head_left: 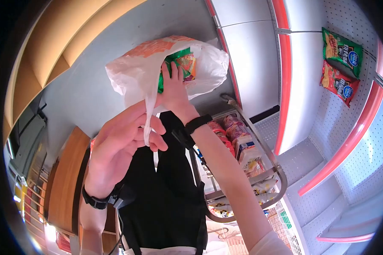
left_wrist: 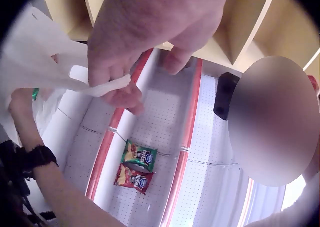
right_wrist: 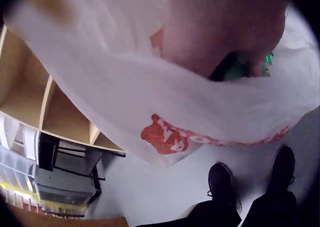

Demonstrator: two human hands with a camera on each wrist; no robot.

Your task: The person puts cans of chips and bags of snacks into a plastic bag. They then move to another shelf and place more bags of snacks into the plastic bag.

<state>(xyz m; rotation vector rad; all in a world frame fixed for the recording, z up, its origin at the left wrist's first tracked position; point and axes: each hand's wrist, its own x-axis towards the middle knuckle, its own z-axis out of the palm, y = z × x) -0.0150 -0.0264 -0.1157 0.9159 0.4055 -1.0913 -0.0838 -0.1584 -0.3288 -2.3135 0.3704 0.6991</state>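
Note:
A white plastic bag point(head_left: 132, 72) with orange-red print hangs from my left hand point(head_left: 115, 146), its twisted handle point(head_left: 147, 127) hooked in the curled fingers. My right hand point(head_left: 174, 91) is inside the bag's mouth, holding a shiny green snack packet point(head_left: 184, 57) with its fingers spread over the front. Orange and red printing shows on the packet. In the right wrist view, the bag's side hides most of the fingers, and a strip of green packet point(right_wrist: 240, 69) shows between thumb and palm.
A green chip packet point(head_left: 343, 52) and a red chip packet point(head_left: 339, 83) lie on the red-edged shelf at right. Packaged snacks point(head_left: 238, 131) fill a metal-framed cart point(head_left: 280, 170) beside my right arm. Wooden shelving point(head_left: 34, 55) stands at left, near a brown wooden cabinet point(head_left: 68, 182).

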